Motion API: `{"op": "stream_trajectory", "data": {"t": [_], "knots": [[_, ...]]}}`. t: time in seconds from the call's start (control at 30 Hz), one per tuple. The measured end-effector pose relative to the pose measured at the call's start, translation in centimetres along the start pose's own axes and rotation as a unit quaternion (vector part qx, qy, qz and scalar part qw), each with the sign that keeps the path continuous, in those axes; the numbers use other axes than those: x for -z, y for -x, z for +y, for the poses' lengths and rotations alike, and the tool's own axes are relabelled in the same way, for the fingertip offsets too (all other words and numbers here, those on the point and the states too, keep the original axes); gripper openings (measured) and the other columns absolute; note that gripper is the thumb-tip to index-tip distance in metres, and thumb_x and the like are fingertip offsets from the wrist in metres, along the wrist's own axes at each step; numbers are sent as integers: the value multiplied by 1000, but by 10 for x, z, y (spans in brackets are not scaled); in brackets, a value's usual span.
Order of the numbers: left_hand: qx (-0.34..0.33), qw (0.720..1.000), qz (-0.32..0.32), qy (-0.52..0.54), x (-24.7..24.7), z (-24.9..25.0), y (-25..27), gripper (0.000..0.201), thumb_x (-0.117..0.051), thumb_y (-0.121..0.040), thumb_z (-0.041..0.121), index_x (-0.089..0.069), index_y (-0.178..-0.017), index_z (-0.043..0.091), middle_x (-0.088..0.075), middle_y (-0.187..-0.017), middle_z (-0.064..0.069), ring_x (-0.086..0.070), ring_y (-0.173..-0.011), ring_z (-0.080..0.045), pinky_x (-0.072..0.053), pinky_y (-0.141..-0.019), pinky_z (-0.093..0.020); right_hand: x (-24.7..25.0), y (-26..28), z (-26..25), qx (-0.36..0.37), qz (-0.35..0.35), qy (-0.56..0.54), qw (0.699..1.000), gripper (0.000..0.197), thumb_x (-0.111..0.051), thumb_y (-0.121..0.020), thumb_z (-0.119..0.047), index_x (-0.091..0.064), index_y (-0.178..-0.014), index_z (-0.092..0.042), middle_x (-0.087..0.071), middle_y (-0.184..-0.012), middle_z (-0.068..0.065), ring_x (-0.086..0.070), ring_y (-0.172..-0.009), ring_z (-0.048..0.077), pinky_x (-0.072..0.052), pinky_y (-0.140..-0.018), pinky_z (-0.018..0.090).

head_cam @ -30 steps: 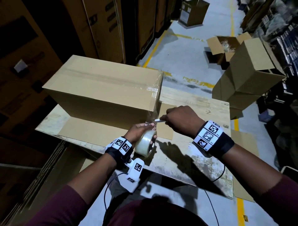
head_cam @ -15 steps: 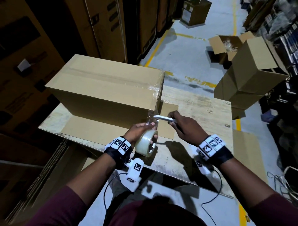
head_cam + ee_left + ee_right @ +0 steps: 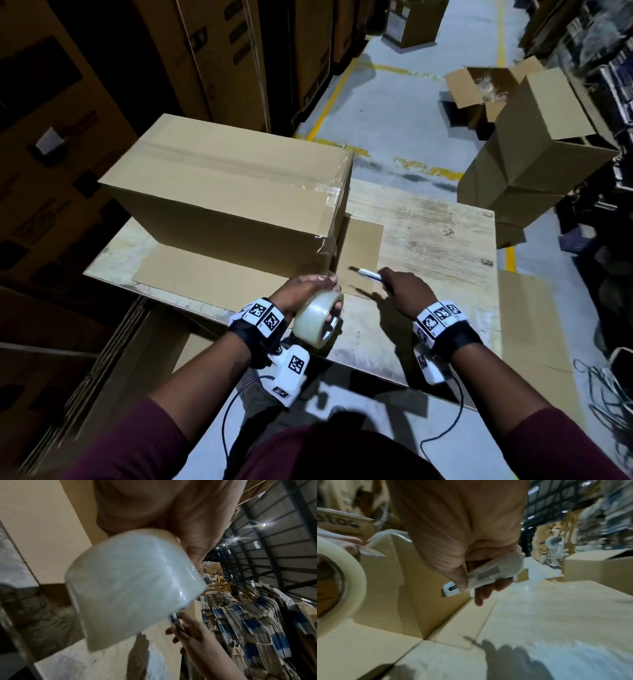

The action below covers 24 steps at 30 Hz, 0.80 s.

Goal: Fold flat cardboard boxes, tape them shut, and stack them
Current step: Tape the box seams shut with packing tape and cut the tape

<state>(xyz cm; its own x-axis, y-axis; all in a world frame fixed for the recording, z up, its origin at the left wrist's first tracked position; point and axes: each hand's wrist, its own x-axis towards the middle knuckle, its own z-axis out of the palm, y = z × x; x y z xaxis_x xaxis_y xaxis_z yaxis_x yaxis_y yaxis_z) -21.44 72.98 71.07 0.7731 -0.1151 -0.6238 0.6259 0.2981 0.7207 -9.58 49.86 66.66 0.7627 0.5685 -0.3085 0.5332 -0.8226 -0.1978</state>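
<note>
A folded cardboard box (image 3: 226,192) stands on the wooden table (image 3: 435,233), clear tape running along its top seam and down its right end. Its bottom flaps lie flat on the table. My left hand (image 3: 308,291) grips a roll of clear tape (image 3: 318,322) at the box's near right corner; the roll (image 3: 130,589) fills the left wrist view. My right hand (image 3: 407,291) holds a white utility knife (image 3: 368,273) just right of that corner, low over the table. The knife (image 3: 488,573) sits between thumb and curled fingers in the right wrist view.
Finished boxes (image 3: 544,144) are stacked on the floor at the right, with an open box (image 3: 479,85) behind them. Tall cartons (image 3: 219,54) stand at the left and rear. Flat cardboard (image 3: 534,315) leans beside the table's right side. Cables (image 3: 609,394) lie on the floor.
My right hand with the knife has pulled away from the box corner, down and to the right. The tape strip between roll and box is severed. My left hand keeps the roll in place.
</note>
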Motion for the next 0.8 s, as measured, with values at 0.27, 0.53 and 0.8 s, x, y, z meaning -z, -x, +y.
{"op": "stream_trajectory", "data": {"t": [0.27,0.53,0.8], "knots": [[19,997,-19,-79,-35,-19,-33,24,-59,-91,-4,-71,-102,13,-70,-110,-7,-65,-101,-29,-51,-93,-43,-58,29,80,-274,44,-64,959,26,-61,-94,-12,-55,-118,-3,-57,-111,22,-59,-100,40,-52,-79,44],[3,987,-74,-145,-89,-16,-59,34,-63,-84,-6,-68,-112,14,-73,-105,-10,-67,-95,-24,-55,-84,-32,8,63,55,-152,71,-636,753,36,-70,-93,-38,-72,-116,-10,-73,-115,7,-70,-107,22,-58,-81,26],[1,974,-81,-211,-114,-23,-69,34,-72,-81,5,-72,-110,23,-72,-113,-14,-68,-104,-33,-51,-99,-54,21,70,51,-76,103,-561,818,11,-83,-82,-10,-78,-86,-1,-76,-82,16,-68,-72,17,-51,-73,33]]}}
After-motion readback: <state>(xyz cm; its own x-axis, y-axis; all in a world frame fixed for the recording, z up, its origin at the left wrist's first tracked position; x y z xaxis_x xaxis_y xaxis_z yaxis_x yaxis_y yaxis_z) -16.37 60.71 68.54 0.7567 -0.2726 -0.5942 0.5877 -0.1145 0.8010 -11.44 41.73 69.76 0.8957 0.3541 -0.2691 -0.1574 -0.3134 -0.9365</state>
